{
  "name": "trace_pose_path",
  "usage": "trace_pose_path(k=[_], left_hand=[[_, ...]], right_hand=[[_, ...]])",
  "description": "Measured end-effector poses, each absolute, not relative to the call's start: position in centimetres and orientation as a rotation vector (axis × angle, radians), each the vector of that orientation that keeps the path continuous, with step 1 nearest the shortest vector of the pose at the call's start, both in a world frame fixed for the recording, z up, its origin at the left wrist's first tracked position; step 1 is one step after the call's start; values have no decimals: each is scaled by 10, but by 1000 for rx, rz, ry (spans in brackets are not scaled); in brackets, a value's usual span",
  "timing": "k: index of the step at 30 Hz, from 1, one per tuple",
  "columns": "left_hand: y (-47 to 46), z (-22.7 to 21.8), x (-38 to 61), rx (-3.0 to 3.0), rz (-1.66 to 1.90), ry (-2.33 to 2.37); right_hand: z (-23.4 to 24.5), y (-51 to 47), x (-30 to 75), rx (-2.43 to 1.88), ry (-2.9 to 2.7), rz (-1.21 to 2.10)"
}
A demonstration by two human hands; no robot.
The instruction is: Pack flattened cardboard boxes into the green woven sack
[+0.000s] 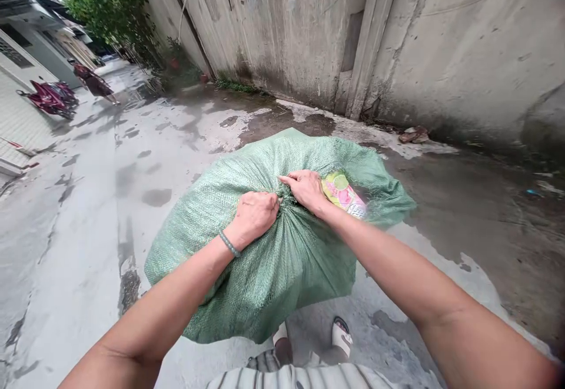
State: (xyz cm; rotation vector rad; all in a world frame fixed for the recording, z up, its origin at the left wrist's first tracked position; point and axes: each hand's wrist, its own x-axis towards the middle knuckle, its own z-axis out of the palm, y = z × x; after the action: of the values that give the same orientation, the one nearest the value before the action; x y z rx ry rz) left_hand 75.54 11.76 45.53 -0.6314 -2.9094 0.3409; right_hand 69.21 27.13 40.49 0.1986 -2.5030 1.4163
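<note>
A large green woven sack (265,277) bulges in front of me, its cloth gathered tightly at the middle. My left hand (258,215), with a beaded bracelet (229,243) on its wrist, is closed in a fist at the left of the gathered neck. On the right of the same gather, my right hand (304,189) has its fingers bent down on the cloth, the index finger pointing left. Just right of that hand, a pink and yellow-green printed packet (342,192) shows in the sack's loose upper folds. Whatever else the sack holds is hidden.
Wet patches mark the concrete ground (154,198). A stained concrete wall (300,36) runs along the far side, with debris (414,135) at its foot. At the left stand a person (93,80) and a dark red motorbike (53,97). My sandalled foot (341,336) is below the sack.
</note>
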Motion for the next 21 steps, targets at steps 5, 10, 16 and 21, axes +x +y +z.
trace_pose_path(k=[5, 10, 16, 21], left_hand=[[109, 429, 759, -644, 261, -3088], [97, 437, 750, -683, -57, -3120], [13, 454, 809, -272, -324, -2614], [3, 397, 853, 189, -436, -2827]], right_hand=[[374, 251, 664, 135, -2653, 1246], [360, 243, 648, 152, -2693, 1174], [367, 270, 620, -25, -2683, 1113], [357, 275, 614, -94, -2707, 1004]])
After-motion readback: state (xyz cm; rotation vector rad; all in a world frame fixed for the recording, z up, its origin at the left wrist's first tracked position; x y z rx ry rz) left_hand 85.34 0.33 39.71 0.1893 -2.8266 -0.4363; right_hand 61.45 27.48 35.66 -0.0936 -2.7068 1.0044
